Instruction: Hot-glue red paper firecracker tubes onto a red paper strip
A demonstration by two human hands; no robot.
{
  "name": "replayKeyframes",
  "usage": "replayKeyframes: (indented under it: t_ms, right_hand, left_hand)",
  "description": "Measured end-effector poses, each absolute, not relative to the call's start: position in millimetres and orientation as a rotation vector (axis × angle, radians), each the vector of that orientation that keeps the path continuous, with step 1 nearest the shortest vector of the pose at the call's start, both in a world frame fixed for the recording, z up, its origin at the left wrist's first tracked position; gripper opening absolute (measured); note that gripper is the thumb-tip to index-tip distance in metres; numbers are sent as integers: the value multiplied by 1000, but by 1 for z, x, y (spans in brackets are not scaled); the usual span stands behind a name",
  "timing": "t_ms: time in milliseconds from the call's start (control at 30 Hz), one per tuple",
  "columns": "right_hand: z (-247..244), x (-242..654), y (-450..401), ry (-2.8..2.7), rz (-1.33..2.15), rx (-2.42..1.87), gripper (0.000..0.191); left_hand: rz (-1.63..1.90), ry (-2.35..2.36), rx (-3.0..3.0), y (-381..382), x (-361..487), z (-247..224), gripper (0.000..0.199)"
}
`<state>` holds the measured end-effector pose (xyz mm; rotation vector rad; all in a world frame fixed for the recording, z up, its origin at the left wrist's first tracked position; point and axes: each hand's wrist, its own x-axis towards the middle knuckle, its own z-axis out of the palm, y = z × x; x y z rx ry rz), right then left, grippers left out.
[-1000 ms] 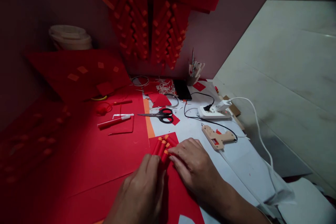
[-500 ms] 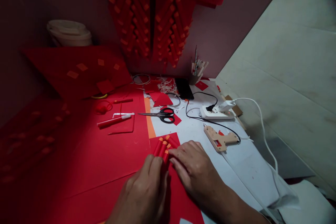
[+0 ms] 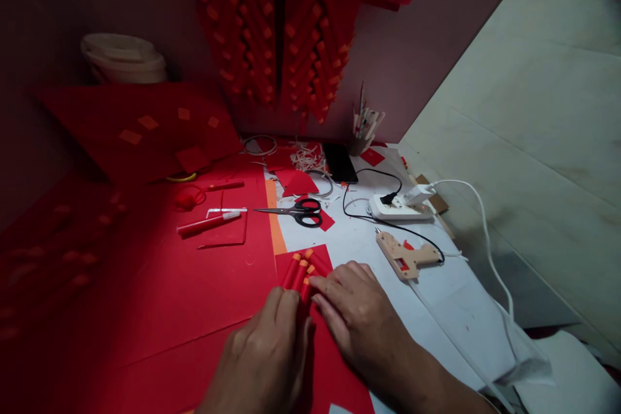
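Several red paper rolls with orange bands at their ends lie in a slanted cluster on a red paper strip. My left hand is closed around the near side of the rolls, its fingertips mostly hidden. From the other side my right hand curls in, thumb and fingers pressed against the roll ends. Black-handled scissors lie beyond the rolls, blades pointing left. To the right of my right hand rests a beige hot glue gun on white paper.
A white power strip with plugs and trailing cables sits at the right. Behind are a phone, a pen holder and paper shreds. Finished-looking roll panels hang on the wall. A red marker lies left.
The view has shifted very slightly. Both hands keep their places at the rolls, with no other visible movement.
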<state>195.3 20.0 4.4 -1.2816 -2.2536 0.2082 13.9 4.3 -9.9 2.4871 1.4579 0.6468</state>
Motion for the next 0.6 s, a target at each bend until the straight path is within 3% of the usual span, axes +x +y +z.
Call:
replayKeyframes:
  t_ms: [600]
  right_hand:
    - [2, 192, 16, -2344, 87, -1311, 29]
  left_hand:
    - [633, 1494, 2560, 5, 14, -3, 21]
